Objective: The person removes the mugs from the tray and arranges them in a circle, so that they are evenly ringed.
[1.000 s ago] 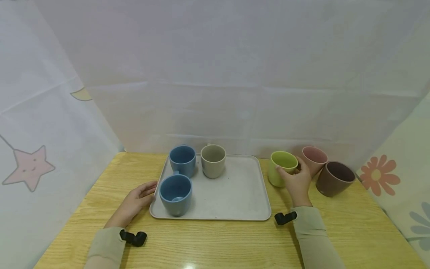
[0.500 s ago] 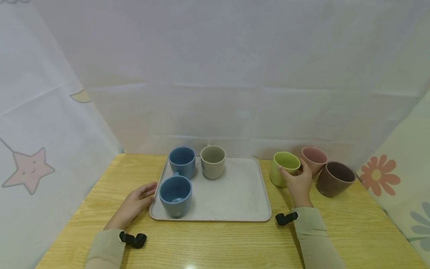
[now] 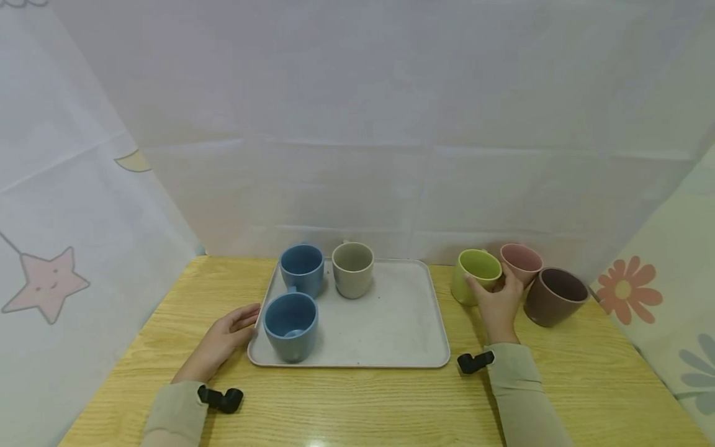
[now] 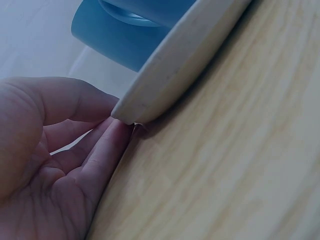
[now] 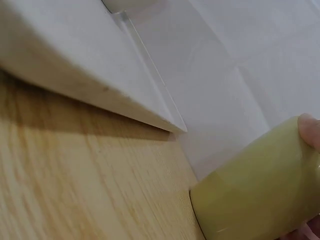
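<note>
In the head view, my right hand (image 3: pixel 499 301) grips a lime-green mug (image 3: pixel 463 288) by its right side, with thumb and fingers near the rim. The mug stands upright, right of the tray; the right wrist view shows its base (image 5: pixel 207 207) at the tabletop. Just behind my right fingers are a pink mug (image 3: pixel 522 257) and a dark brown mug (image 3: pixel 553 298). My left hand (image 3: pixel 223 338) lies at the tray's left edge. Its fairly straight fingers (image 4: pixel 100 145) touch the rim of the off-white tray (image 4: pixel 165 75).
On the left part of the tray (image 3: pixel 391 329) stand two blue mugs, one at the back (image 3: pixel 304 282) and one in front (image 3: pixel 292 341), with a grey-beige mug (image 3: pixel 353 279) beside the rear one. A white cloth (image 3: pixel 357 155) hangs behind the wooden table (image 3: pixel 346 403).
The lime-green mug has shifted slightly to the right and back, toward the pink mug, in my right hand's grip. My left hand and the tray stay where they were.
</note>
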A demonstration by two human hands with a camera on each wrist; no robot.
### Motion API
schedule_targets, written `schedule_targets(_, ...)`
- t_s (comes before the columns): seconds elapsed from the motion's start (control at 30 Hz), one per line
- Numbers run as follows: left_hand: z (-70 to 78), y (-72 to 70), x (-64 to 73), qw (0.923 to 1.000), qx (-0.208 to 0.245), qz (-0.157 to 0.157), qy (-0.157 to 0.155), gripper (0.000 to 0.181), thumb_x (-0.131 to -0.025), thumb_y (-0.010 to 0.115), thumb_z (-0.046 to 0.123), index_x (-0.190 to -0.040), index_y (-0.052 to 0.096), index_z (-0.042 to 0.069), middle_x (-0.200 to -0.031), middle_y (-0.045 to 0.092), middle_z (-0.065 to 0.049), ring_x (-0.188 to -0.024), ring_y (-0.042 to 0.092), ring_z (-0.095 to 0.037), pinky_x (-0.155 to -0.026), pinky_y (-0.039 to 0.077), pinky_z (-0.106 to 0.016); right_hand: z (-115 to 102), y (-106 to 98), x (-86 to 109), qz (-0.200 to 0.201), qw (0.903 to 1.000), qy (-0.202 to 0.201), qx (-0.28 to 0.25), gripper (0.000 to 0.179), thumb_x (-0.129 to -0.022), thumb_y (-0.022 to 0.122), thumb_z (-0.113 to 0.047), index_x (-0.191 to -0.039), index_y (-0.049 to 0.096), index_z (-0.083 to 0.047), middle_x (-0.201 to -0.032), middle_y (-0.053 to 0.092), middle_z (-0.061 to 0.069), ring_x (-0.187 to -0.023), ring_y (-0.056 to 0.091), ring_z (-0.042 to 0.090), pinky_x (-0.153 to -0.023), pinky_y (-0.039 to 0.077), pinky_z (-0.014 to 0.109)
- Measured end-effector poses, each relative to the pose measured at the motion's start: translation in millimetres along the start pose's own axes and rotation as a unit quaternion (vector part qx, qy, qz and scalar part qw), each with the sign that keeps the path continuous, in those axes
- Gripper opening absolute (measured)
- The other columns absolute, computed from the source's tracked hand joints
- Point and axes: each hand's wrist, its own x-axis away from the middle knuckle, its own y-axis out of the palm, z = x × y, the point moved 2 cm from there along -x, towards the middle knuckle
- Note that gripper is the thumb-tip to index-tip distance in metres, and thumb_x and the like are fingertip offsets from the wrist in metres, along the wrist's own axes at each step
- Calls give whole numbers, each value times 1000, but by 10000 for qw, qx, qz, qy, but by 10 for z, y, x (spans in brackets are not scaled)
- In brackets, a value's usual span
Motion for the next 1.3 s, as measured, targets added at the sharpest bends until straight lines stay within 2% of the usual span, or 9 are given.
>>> schedule_targets(0.1,3,5,3,10000,21,-2,3,62,-104,59,14,-158,31,1,-154,42,-24,-144,39,-37,-93,43,-10,19,-14,-5,132,9999,2,83,77,-82,88,-18,-146,49,-1,-138,44,21,-124,52,27,-100,46,23)
schedule_targets(0.27,7,12,6,10000,62,-24,39,63,-103,59,14,-158,31,0,-154,42,-25,-144,39,-38,-94,43,-11,26,-42,-6,268,9996,-111,54,76,-81,88,-21,-145,51,-1,-135,55,17,-121,57,28,-96,47,27)
schedule_targets(0.53,21,6,-2,10000,32,-6,40,64,-104,60,17,-158,31,1,-154,43,-24,-143,39,-38,-94,44,-12,12,-38,7,407,9984,0,399,79,-84,86,-25,-148,47,-1,-138,52,20,-124,53,29,-97,45,28)
schedule_targets(0.7,27,7,-11,10000,27,-4,-18,64,-103,60,17,-158,31,1,-154,43,-24,-143,39,-37,-93,43,-11,-50,-29,20,530,9965,-126,634,79,-83,86,-22,-147,46,3,-140,46,25,-129,44,35,-105,39,44)
schedule_targets(0.77,29,7,-14,10000,25,-9,-35,64,-103,60,17,-158,31,1,-154,43,-23,-143,38,-37,-93,43,-11,-84,-28,26,612,9951,-308,711,79,-82,87,-20,-146,46,5,-140,43,27,-131,40,38,-109,35,49)
schedule_targets(0.87,24,6,-18,10000,42,-29,-8,64,-103,60,17,-158,30,0,-154,42,-24,-144,38,-38,-93,43,-11,-161,-32,35,773,9914,-691,793,74,-83,86,-17,-143,50,5,-138,42,27,-131,39,38,-112,33,49)
schedule_targets(1.03,1,-7,-17,10000,78,-19,21,65,-104,60,18,-158,30,1,-155,42,-24,-144,38,-37,-94,44,-11,-395,-9,79,895,9852,-1352,553,56,-86,81,-12,-134,57,5,-130,49,25,-119,47,32,-101,42,41)
schedule_targets(1.2,9,-11,-2,10000,35,12,-1,64,-104,60,18,-158,31,1,-155,42,-24,-144,37,-37,-93,43,-10,-582,121,188,543,9783,-1996,92,45,-86,76,0,-127,60,9,-125,54,25,-117,51,34,-101,46,49)
schedule_targets(1.3,13,0,4,10000,20,-8,16,64,-104,60,18,-158,31,1,-154,42,-24,-144,38,-37,-93,43,-10,-669,229,302,195,9746,-2225,-160,43,-85,73,10,-126,59,12,-122,54,28,-114,53,38,-98,49,47)
